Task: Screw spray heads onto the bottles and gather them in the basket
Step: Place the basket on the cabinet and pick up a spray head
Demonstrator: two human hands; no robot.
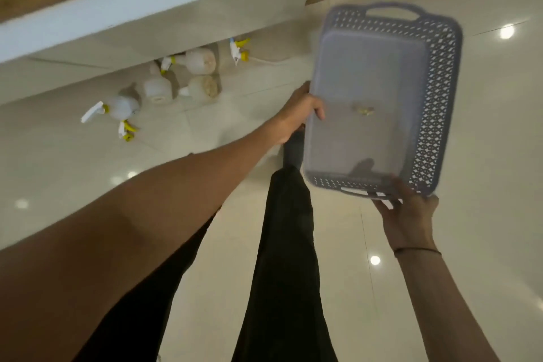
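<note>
Setting up: a person carries the empty lavender basket (382, 97), left hand (296, 114) clasping its side, right hand (407, 211) closed on the near rim. Bottles (176, 79) and loose spray heads (239, 50) lie on the floor at ten o'clock; setting the basket beside them likely comes next.

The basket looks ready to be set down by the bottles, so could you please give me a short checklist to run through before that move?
1. Basket gripped by both hands: ok, left hand on the long side, right hand at the near handle.
2. Basket holds no bottles: ok; one small object inside, cannot tell what.
3. Bare floor beside the bottles: ok.
4. Spray heads all screwed on: not ok; loose spray heads lie apart.
5. Bottles upright: not ok, several on their sides.
</note>
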